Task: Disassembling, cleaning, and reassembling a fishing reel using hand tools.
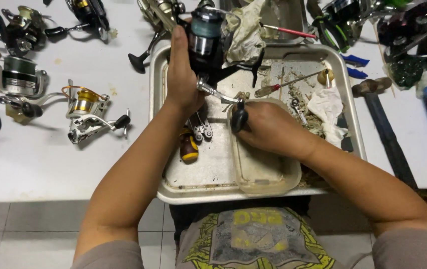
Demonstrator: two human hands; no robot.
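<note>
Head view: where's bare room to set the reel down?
Bare white table below the gold-spool reel, out to the front edge. Bare tray floor between the yellow-handled tool and plastic tub. Crowded: tray's far right with rags and screwdriver, and the table's back edge.

Hammer (385, 127) handle partly behind forearm

The fishing reel (206, 42) has a glossy black body, a matt grey-green spool and a bright polished metal crank arm ending in a smooth black knob (239, 119). The tray (173, 189) is dull, scratched metal, smeared with grime. In it sit a cloudy, translucent plastic tub (265, 182), crumpled white cloth (328, 107) and a screwdriver (189, 148) with a glossy yellow-and-dark handle. The worktop (49, 164) is smooth, matt white.
</note>
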